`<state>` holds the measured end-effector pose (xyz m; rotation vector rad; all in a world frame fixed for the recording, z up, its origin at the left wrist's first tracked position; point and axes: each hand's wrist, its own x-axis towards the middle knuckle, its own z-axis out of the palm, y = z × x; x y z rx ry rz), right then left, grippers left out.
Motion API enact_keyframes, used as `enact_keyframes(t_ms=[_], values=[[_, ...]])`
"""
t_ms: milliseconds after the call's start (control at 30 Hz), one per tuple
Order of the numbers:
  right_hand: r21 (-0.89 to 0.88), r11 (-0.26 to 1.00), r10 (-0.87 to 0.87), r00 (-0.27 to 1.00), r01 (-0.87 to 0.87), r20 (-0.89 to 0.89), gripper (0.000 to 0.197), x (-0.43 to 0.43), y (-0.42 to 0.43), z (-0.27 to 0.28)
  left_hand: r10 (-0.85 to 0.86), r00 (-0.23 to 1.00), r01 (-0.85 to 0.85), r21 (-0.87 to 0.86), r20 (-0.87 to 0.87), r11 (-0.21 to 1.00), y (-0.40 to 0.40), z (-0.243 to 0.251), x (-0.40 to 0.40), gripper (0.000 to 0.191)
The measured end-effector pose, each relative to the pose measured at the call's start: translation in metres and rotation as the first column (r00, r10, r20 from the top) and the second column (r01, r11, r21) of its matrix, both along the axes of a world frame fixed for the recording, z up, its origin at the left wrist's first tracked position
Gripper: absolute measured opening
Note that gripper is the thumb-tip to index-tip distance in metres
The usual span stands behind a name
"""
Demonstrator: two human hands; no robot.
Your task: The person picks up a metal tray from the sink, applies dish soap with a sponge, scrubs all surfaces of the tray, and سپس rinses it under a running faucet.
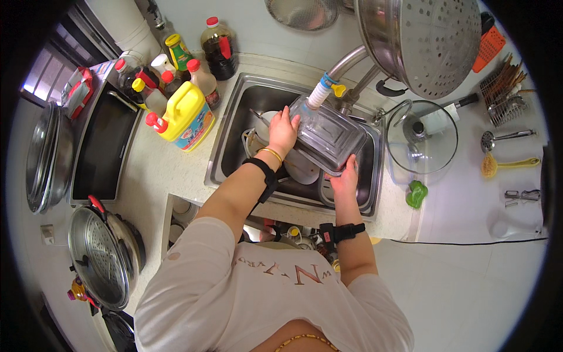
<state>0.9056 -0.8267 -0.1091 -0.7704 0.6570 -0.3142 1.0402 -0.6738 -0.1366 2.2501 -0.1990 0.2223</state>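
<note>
My left hand (283,133) grips the left end of a rectangular glass baking dish (330,136), and my right hand (345,179) grips its lower right corner. The dish is held tilted over the stainless steel sink (212,169), its flat side facing the camera. Directly above its upper left part is the white ribbed end of the faucet hose (318,96); whether water runs is hard to tell. Below the dish in the basin lie a white bowl (303,169), another pale bowl partly behind my left hand, and chopsticks. A grey slotted item (326,192) rests near my right hand.
Left of the sink stand a yellow detergent jug (189,119) and several bottles. A large perforated steamer pot (422,48) hangs at the upper right. A glass lid (440,149) and a green pepper (416,194) are right of the sink. A lidded steamer (103,259) stands lower left.
</note>
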Motion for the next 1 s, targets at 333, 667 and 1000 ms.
enact_keyframes(t_ms=[333,667,1000], values=[[-0.015,0.994,-0.102,0.992,0.104,0.071,0.025,0.024,0.034,-0.02,-0.258,0.961,0.271,0.156,-0.096,0.95,-0.025,0.019,-0.037,0.055],[-0.159,0.987,-0.029,0.999,0.023,-0.034,0.021,0.031,0.063,0.007,-0.457,0.888,0.459,0.053,-0.039,0.887,0.008,0.028,-0.034,0.056],[-0.291,0.957,0.023,0.998,-0.003,0.066,0.022,0.018,0.031,0.013,-0.538,0.837,0.527,-0.116,-0.099,0.842,0.06,0.056,-0.036,0.051]])
